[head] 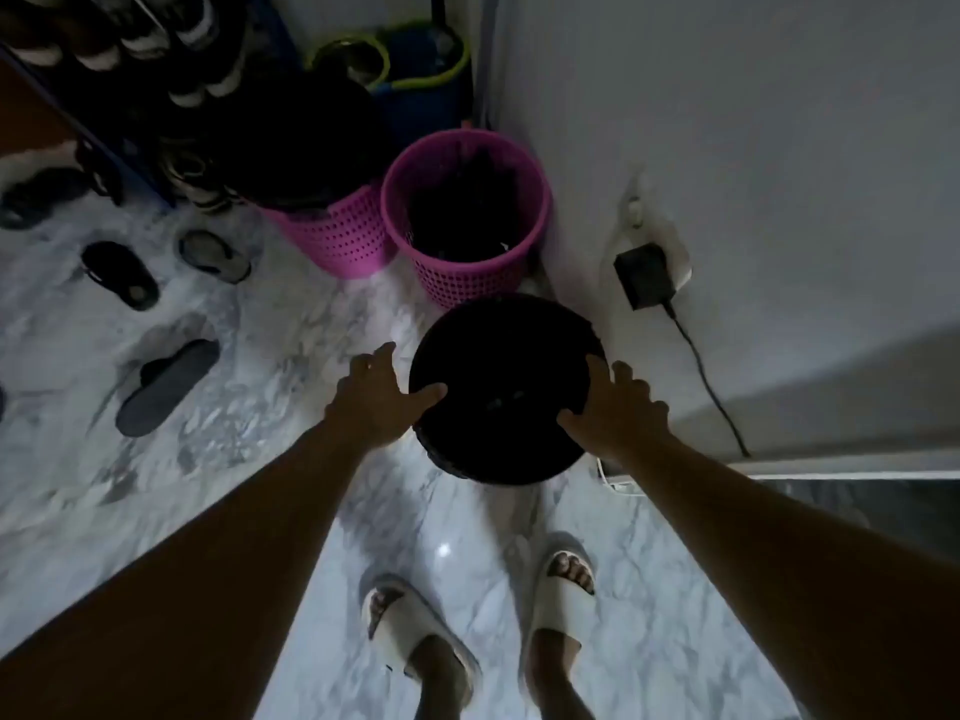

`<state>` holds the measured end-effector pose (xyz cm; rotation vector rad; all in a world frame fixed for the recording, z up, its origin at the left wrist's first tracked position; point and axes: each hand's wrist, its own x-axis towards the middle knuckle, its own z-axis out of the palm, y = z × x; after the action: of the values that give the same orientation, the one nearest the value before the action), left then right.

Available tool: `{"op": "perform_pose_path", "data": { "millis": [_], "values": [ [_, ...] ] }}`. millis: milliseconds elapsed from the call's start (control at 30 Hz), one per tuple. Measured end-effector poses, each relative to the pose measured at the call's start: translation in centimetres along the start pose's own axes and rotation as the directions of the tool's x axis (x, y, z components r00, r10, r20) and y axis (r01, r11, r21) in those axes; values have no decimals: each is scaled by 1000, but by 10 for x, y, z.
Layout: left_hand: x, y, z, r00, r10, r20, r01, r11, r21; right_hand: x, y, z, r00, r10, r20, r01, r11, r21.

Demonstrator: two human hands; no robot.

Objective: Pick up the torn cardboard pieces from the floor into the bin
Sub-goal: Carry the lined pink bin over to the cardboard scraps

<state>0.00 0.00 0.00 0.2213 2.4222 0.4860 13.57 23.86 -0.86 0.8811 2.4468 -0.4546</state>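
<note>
on marbled floor (pixel 270 366) by the wall (pixel 737 148), left hand (pixel 376 405) and right hand (pixel 621 410) clasp the bin (pixel 501 392), fingers (pixel 383 354) spread.

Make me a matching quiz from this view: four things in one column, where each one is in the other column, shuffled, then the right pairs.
Things
1. black round bin
2. open-topped pink perforated plastic basket
3. black power adapter
4. pair of white slide sandals

Places
A. plugged in on the white wall
B. on the person's feet
C. between the left hand and the right hand
D. on the marble floor, just beyond the bin

Pairs: 1-C, 2-D, 3-A, 4-B
</note>
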Motion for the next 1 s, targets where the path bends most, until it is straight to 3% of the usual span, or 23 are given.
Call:
{"op": "perform_pose_path", "data": {
  "millis": [200,333,433,633,833,1000],
  "values": [
    [80,-23,83,988,-123,96,138,975,-175,78,9,86,969,238,63,-246,944,220],
    [97,-42,125,985,-163,52,171,918,-357,99,14,117,955,290,56,-286,857,430],
    [97,-44,128,959,-283,-7,258,882,-394,100,14,120,946,324,9,-279,802,529],
    [52,-56,75,917,-398,-29,359,855,-375,68,-14,88,937,345,-50,-278,826,491],
    [-76,-104,8,849,-525,60,469,697,-542,-22,-76,26,977,211,34,-209,912,353],
    [-267,-125,-60,729,-666,154,573,472,-670,-159,-141,-39,996,-68,54,54,971,232]
  ]
}}
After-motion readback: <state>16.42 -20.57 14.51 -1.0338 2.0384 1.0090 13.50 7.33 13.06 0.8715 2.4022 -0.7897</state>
